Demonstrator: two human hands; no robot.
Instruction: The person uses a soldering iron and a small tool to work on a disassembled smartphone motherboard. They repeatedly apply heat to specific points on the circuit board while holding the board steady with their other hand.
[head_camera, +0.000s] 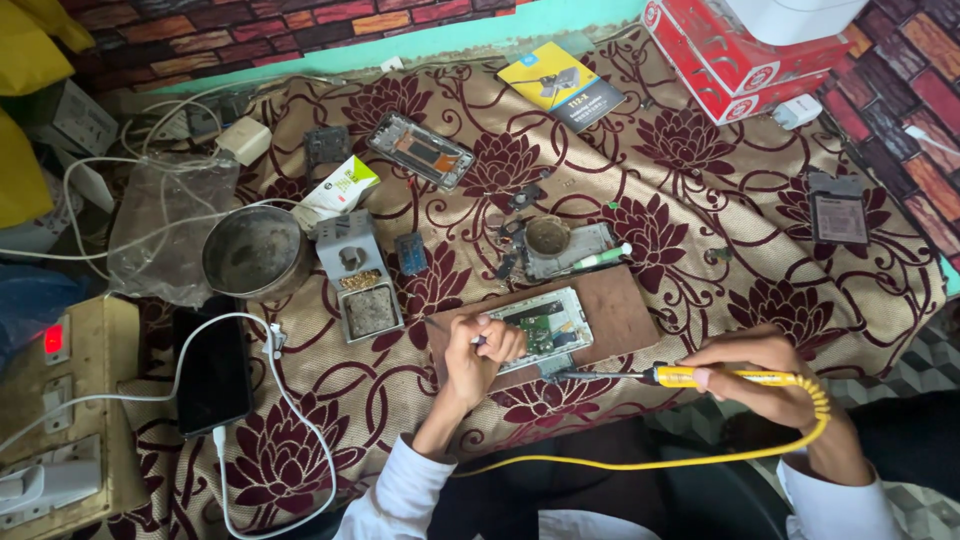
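Soldering iron (700, 377) over flower-patterned cloth (700, 160), brick-pattern wall (250, 30) behind.

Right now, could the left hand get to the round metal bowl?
Probably yes. The left hand rests on the opened phone, and only the grey soldering stand sits partly between it and the metal bowl; it could reach over that.

Layout on the cloth-covered work surface, head view

Board (610, 305) near the front edge, centre; opened phone (545, 325) lies on it. Left hand (480, 350) on the phone's left end; right hand (765, 375) to the right, holding a soldering iron (640, 376) whose tip reaches the phone's front edge. Iron stand (358, 275) left of the board, metal bowl (255, 252) further left. Boxes (740, 55) at the far right corner.
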